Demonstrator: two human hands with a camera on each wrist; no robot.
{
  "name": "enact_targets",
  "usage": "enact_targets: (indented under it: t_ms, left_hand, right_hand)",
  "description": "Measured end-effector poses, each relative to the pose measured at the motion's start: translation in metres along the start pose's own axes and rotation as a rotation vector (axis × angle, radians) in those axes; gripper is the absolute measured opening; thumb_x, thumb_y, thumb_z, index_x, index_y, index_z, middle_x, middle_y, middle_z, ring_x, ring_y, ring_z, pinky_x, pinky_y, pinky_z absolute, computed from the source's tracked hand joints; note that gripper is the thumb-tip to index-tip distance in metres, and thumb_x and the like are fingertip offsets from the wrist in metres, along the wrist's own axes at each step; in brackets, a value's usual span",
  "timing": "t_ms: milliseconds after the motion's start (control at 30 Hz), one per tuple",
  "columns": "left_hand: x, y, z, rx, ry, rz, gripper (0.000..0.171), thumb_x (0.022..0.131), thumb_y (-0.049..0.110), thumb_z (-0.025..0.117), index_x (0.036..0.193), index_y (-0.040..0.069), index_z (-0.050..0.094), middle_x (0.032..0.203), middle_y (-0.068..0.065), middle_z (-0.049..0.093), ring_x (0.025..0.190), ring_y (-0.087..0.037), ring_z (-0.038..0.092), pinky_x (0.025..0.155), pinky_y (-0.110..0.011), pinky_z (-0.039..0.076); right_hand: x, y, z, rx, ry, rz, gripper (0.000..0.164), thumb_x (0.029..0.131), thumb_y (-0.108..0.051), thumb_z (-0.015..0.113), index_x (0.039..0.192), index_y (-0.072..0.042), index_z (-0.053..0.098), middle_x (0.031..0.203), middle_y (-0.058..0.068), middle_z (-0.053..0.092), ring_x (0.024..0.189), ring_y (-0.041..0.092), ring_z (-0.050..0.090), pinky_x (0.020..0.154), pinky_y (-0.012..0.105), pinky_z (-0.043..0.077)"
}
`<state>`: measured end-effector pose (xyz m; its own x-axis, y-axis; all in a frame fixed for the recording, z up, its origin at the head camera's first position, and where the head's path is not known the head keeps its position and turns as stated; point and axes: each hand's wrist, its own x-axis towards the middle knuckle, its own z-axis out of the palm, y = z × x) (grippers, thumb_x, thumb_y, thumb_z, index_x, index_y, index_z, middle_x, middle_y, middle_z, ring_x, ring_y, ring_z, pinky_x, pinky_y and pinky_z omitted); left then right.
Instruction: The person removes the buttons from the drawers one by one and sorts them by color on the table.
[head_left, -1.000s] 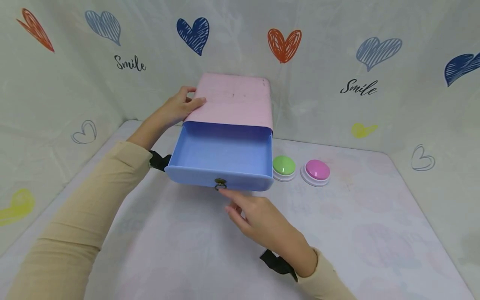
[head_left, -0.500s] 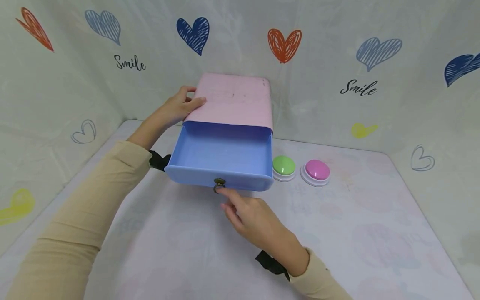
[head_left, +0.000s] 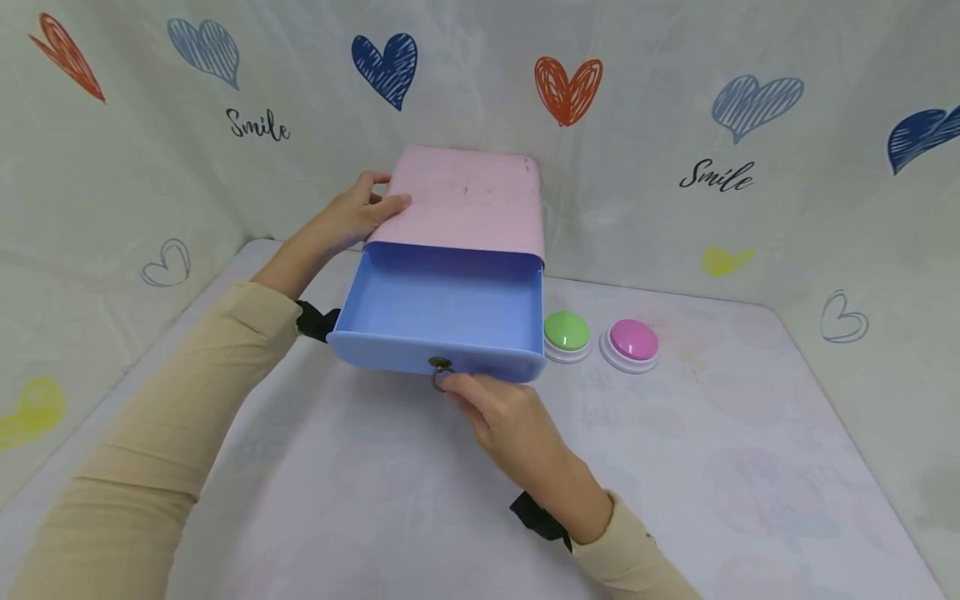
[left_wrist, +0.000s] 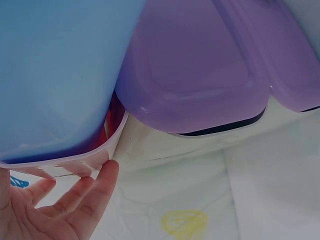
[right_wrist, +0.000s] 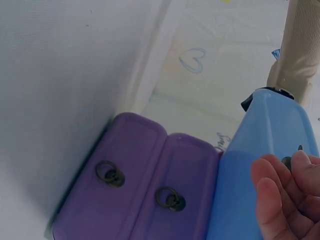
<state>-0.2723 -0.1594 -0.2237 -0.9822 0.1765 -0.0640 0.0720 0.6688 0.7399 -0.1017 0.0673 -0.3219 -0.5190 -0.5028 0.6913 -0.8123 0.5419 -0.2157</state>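
Note:
In the head view stands a small drawer cabinet with a pink casing point(head_left: 468, 200). Its blue top drawer point(head_left: 442, 300) is pulled out, and the inside is bare. Below, two purple drawers point(right_wrist: 172, 200) are closed, seen in the wrist views. My left hand point(head_left: 356, 212) rests on the casing's left side, thumb on top; the left wrist view has its fairly straight fingers point(left_wrist: 95, 195) touching the pink wall. My right hand point(head_left: 513, 421) pinches the dark metal ring pull point(head_left: 438, 380) on the blue drawer's front between thumb and index finger.
Right of the cabinet stand a green push button point(head_left: 567, 331) and a pink push button point(head_left: 633, 340), both on white bases. Behind the white table point(head_left: 712, 442) hangs a pale curtain point(head_left: 637, 167) printed with hearts. Black straps circle both wrists.
My right hand has gone from an outstretched index finger at the ring pull to pinching it with the thumb, turning slightly. The left hand and the drawer have stayed in place.

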Motion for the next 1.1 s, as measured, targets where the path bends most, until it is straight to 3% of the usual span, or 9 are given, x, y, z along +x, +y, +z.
enact_targets:
  t_ms: [600, 1100]
  left_hand:
    - [0.0001, -0.0003, -0.0006, 0.01, -0.013, 0.006, 0.078, 0.093, 0.053, 0.04, 0.15, 0.014, 0.004, 0.146, -0.024, 0.028, 0.125, -0.042, 0.04, 0.102, -0.056, 0.036]
    - [0.0006, -0.0012, -0.001, -0.001, -0.003, 0.009, 0.078, 0.093, 0.052, 0.041, 0.15, 0.014, 0.005, 0.146, -0.024, 0.028, 0.125, -0.041, 0.039, 0.102, -0.055, 0.036]
  right_hand:
    - [0.003, -0.0014, 0.0005, -0.005, -0.01, -0.021, 0.017, 0.081, -0.001, 0.067, 0.095, -0.011, 0.063, 0.072, -0.002, 0.059, 0.064, 0.007, 0.051, 0.058, 0.018, 0.043]
    - [0.007, -0.001, 0.0009, 0.009, -0.001, -0.022, 0.013, 0.083, -0.005, 0.066, 0.094, -0.01, 0.063, 0.077, -0.001, 0.066, 0.066, 0.007, 0.055, 0.061, 0.02, 0.046]
